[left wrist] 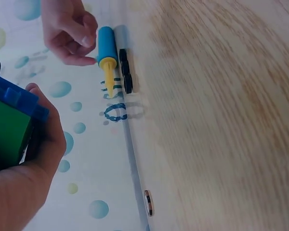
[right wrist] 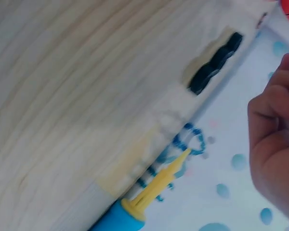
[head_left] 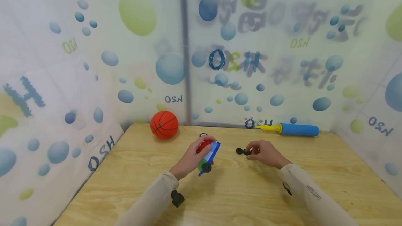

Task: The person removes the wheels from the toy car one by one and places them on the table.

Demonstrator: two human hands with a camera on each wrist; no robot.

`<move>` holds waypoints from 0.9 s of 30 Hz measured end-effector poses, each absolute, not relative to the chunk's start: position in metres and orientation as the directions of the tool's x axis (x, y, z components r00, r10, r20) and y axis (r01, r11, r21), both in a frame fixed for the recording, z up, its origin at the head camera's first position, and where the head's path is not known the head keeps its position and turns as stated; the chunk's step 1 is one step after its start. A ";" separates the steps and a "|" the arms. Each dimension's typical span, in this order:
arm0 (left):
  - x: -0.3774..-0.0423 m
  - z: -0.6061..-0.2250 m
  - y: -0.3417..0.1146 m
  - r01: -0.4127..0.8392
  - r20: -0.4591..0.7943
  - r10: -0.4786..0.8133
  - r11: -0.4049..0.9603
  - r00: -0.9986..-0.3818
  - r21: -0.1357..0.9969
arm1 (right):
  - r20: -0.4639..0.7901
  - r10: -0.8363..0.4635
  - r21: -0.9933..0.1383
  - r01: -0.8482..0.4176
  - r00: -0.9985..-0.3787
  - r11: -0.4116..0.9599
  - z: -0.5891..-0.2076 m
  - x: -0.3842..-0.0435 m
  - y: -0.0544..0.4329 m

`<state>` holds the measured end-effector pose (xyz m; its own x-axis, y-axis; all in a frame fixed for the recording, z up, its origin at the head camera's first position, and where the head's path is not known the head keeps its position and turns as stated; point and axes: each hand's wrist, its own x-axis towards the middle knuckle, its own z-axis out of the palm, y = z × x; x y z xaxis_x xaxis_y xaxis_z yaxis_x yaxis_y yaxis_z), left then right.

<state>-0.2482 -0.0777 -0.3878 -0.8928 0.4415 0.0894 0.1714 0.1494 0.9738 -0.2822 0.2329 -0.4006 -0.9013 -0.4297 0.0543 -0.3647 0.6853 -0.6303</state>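
Observation:
My left hand (head_left: pixel 196 154) grips a toy car of building blocks (head_left: pixel 213 151), tilted above the table. Its blocks are blue, green and red, and one black wheel (head_left: pixel 206 167) shows at its lower end. In the left wrist view, the green block (left wrist: pixel 8 132) and blue studded piece lie against my palm. My right hand (head_left: pixel 263 152) hovers at a short row of black toy wheels (head_left: pixel 239 151), its fingers loosely bent. Both wrist views show those wheels (right wrist: pixel 216 63) lying apart from the hand, and nothing visible is between its fingers.
An orange-red basketball (head_left: pixel 164 125) sits at the table's back left. A blue hand pump (head_left: pixel 299 129) with a yellow nozzle lies along the back right edge. One small ring-shaped piece (head_left: pixel 203 134) rests near the back edge. Printed curtains (head_left: pixel 141 62) enclose the wooden table (head_left: pixel 238 194).

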 end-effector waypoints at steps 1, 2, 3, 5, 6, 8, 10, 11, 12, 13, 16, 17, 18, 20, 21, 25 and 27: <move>-0.249 -0.388 -0.078 0.168 0.087 0.438 0.148 -0.895 0.975 | 0.058 -0.447 -0.649 -0.374 -0.893 0.663 -0.399 -0.281 0.231; -0.249 -0.388 -0.078 0.164 0.087 0.436 0.142 -0.896 0.976 | 0.060 -0.462 -0.668 -0.380 -0.885 0.640 -0.398 -0.279 0.228; -0.249 -0.388 -0.078 0.159 0.085 0.433 0.137 -0.898 0.978 | 0.060 -0.482 -0.688 -0.386 -0.874 0.615 -0.396 -0.277 0.225; -0.249 -0.388 -0.077 0.150 0.085 0.423 0.123 -0.902 0.981 | 0.065 -0.518 -0.721 -0.399 -0.853 0.567 -0.392 -0.273 0.218; -0.249 -0.388 -0.077 0.147 0.085 0.417 0.118 -0.905 0.982 | 0.066 -0.533 -0.735 -0.403 -0.843 0.546 -0.390 -0.271 0.214; -0.249 -0.388 -0.077 0.140 0.085 0.408 0.106 -0.909 0.984 | 0.071 -0.562 -0.759 -0.410 -0.824 0.506 -0.386 -0.266 0.206; -0.250 -0.387 -0.076 0.133 0.083 0.399 0.098 -0.913 0.986 | 0.077 -0.585 -0.777 -0.416 -0.807 0.472 -0.384 -0.261 0.198; -0.250 -0.387 -0.075 0.131 0.084 0.394 0.094 -0.915 0.987 | 0.082 -0.595 -0.788 -0.417 -0.800 0.452 -0.382 -0.258 0.194; -0.251 -0.387 -0.074 0.126 0.082 0.388 0.090 -0.918 0.988 | 0.083 -0.601 -0.801 -0.412 -0.795 0.434 -0.381 -0.256 0.190; -0.251 -0.386 -0.073 0.124 0.082 0.384 0.085 -0.920 0.989 | 0.087 -0.606 -0.814 -0.407 -0.791 0.414 -0.380 -0.254 0.186; -0.251 -0.385 -0.071 0.108 0.078 0.378 0.058 -0.923 0.992 | 0.099 -0.617 -0.852 -0.387 -0.781 0.353 -0.379 -0.248 0.176; -0.250 -0.385 -0.070 0.105 0.079 0.378 0.049 -0.922 0.993 | 0.101 -0.620 -0.863 -0.378 -0.778 0.334 -0.378 -0.246 0.173; -0.250 -0.384 -0.069 0.100 0.078 0.382 0.039 -0.921 0.994 | 0.102 -0.622 -0.873 -0.369 -0.776 0.318 -0.378 -0.245 0.170; -0.250 -0.384 -0.068 0.092 0.079 0.391 0.015 -0.917 0.996 | 0.104 -0.628 -0.889 -0.356 -0.771 0.290 -0.377 -0.243 0.165; -0.249 -0.384 -0.068 0.088 0.079 0.393 0.005 -0.916 0.996 | 0.104 -0.632 -0.893 -0.352 -0.768 0.280 -0.377 -0.242 0.163; -0.249 -0.385 -0.066 0.087 0.096 0.392 -0.040 -0.915 0.995 | 0.109 -0.637 -0.904 -0.342 -0.763 0.255 -0.378 -0.241 0.155; -0.249 -0.385 -0.065 0.087 0.103 0.385 -0.057 -0.917 0.995 | 0.111 -0.640 -0.905 -0.343 -0.760 0.251 -0.379 -0.241 0.152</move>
